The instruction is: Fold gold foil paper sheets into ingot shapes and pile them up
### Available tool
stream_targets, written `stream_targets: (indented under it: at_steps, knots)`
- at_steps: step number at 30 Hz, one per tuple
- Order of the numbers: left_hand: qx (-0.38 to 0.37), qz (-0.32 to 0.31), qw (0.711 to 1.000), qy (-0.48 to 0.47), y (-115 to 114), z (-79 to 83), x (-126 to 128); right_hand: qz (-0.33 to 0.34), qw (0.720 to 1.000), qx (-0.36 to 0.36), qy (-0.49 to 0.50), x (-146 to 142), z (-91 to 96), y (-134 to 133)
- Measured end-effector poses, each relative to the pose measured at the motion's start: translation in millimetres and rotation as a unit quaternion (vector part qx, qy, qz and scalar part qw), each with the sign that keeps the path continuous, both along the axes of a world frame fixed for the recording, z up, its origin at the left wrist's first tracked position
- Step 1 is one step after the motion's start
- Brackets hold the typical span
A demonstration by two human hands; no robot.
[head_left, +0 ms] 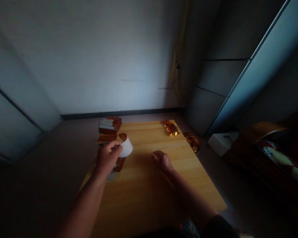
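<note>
Over table (144, 188), L hand (108, 155) pinches curled strip (127, 148) (white outside); R hand (164, 161) bent inward, can't tell if holding.

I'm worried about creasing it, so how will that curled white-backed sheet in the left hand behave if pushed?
The curled sheet would probably flex yet feel springy, since it holds an open curve. It's likely light: the left hand pinches it near one edge.

One wide view, from a camera on the person's head, looks forward and down along the forearms (87, 201), which enter at the bottom edge. The hands (107, 160) appear close, just below mid-frame, over the table (139, 175). Farther off, a pale wall (109, 59) faces the camera, with floor (44, 172) between.
</note>
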State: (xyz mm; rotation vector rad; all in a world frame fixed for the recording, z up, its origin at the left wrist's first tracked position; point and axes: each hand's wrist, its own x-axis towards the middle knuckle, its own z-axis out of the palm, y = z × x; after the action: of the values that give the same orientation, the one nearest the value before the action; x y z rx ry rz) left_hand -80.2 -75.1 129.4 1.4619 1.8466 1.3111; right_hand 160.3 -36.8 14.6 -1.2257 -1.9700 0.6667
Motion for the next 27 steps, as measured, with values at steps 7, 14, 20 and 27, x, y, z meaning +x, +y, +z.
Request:
stream_targets:
  at_steps: [7,14,20,27]
  knots:
    - [-0.032,-0.097,0.9,-0.424,-1,-33.3,38,0.11,0.81,-0.292,0.496,-51,29.6,-35]
    - [-0.101,-0.089,0.896,-0.423,-10,-68.0,49,0.008,0.776,-0.263,0.573,-29,47.0,-14]
    - [-0.103,-0.109,0.92,-0.362,-6,-77.9,46,0.041,0.836,-0.248,0.487,-14,61.2,-28]
    - [-0.12,-0.137,0.937,-0.299,-10,-83.3,51,-0.084,0.882,-0.213,0.412,-9,39.7,0]
